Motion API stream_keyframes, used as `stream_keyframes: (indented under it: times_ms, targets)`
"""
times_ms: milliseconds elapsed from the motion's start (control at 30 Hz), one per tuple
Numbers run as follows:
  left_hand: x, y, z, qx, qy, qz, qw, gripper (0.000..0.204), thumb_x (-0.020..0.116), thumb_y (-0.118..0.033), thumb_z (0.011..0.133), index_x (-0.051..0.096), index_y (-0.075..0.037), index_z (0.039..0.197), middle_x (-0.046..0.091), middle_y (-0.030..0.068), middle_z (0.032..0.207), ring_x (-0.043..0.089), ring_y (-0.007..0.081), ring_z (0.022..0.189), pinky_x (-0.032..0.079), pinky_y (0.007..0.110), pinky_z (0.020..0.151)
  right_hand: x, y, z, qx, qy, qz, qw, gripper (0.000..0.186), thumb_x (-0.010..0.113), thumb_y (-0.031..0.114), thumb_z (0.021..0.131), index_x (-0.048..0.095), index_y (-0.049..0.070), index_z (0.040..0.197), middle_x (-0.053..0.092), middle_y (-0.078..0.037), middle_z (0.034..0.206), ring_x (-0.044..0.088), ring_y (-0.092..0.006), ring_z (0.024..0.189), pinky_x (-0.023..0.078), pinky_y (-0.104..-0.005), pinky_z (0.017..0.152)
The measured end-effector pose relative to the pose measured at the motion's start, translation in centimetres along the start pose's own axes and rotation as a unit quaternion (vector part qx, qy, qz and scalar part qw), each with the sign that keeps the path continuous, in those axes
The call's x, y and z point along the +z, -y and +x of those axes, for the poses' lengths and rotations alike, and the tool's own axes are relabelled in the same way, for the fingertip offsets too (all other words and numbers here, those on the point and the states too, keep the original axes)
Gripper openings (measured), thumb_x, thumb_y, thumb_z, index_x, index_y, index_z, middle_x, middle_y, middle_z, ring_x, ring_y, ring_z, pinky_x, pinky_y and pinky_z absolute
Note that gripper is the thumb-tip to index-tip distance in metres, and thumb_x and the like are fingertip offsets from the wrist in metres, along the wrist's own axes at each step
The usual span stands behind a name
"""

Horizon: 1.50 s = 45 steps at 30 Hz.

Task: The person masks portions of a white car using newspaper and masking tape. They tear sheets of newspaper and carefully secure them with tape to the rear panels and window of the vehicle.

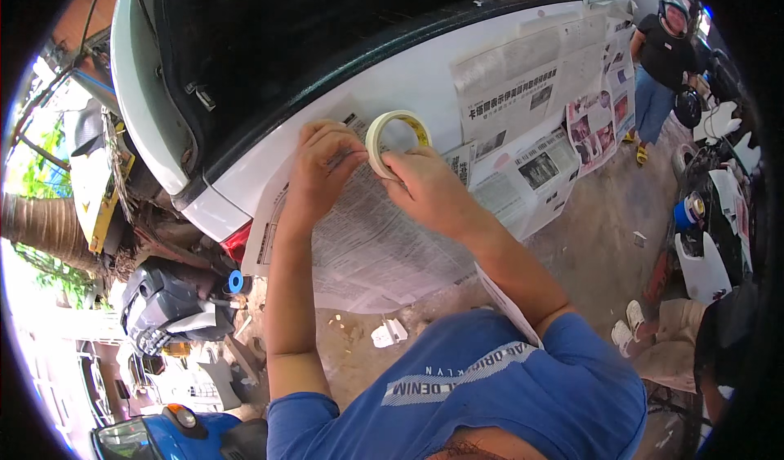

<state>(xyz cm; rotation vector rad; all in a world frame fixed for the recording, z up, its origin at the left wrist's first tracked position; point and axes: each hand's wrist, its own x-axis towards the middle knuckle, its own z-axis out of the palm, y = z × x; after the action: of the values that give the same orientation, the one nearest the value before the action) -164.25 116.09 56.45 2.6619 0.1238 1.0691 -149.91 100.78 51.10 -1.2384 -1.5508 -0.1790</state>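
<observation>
My right hand (425, 190) grips a roll of cream tape (374, 145) against a newspaper sheet (367, 256) on the white car (351, 84). Just left of the roll, my left hand (322, 166) has thumb and fingertips pinched together at the roll's side, apparently on the tape's end, which is too small to make out clearly. The sheet hangs below both hands, and its upper part is partly hidden by them. More newspaper (506, 84) covers the car's body to the right, below the dark rear window (327, 27).
A helmeted person (657, 64) stands at the upper right; another person's legs (661, 354) show at lower right. Car parts (702, 264) and a blue can (688, 212) lie along the right. A dark scooter part (163, 305), a blue vehicle (163, 435) and a tree trunk (41, 231) are at the left.
</observation>
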Motion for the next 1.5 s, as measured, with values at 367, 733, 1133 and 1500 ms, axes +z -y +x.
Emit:
stream_keyframes:
  times_ms: [367,733,1133,1500]
  targets:
    - [0.3,-0.4,0.2,0.0,-0.032,0.019,0.999,0.021,0.083,-0.007,0.077,0.072,-0.006,0.095,0.072,0.0071,0.103,0.059,0.0289,0.111,0.047,0.04,0.097,0.0,0.0,0.0,-0.019,-0.007,-0.056,0.998,0.016,0.065,0.004,0.089,0.06,0.002,0.105,0.066,-0.016,0.084,0.064,-0.0373,0.081,0.049,-0.0476,0.083]
    - [0.3,0.2,-0.2,0.012,-0.008,0.023,1.0,0.019,0.081,-0.009,0.08,0.071,-0.006,0.096,0.07,0.0079,0.103,0.057,0.0304,0.11,0.046,0.041,0.098,-1.9,-0.2,0.6,-0.03,0.036,-0.091,0.995,0.019,0.066,0.008,0.086,0.066,0.003,0.104,0.066,-0.018,0.077,0.066,-0.0383,0.078,0.054,-0.0486,0.093]
    - [0.6,-0.9,0.4,-0.017,-0.053,0.01,0.998,0.017,0.08,-0.01,0.084,0.071,-0.007,0.098,0.07,0.0085,0.105,0.057,0.0324,0.111,0.045,0.042,0.097,-1.1,0.2,1.0,0.109,0.043,0.033,0.992,0.017,0.064,0.016,0.098,0.061,0.002,0.108,0.065,-0.022,0.082,0.063,-0.0408,0.078,0.047,-0.0455,0.067]
    - [3.4,-0.5,1.9,-0.017,-0.173,0.232,0.957,0.005,0.069,-0.013,0.092,0.07,-0.013,0.097,0.071,0.0049,0.096,0.068,0.0292,0.082,0.054,0.04,0.068,-0.8,1.1,-2.3,0.088,0.013,-0.094,0.992,0.041,0.062,0.015,0.1,0.057,0.009,0.14,0.065,-0.019,0.104,0.067,-0.0413,0.084,0.055,-0.0481,0.073]
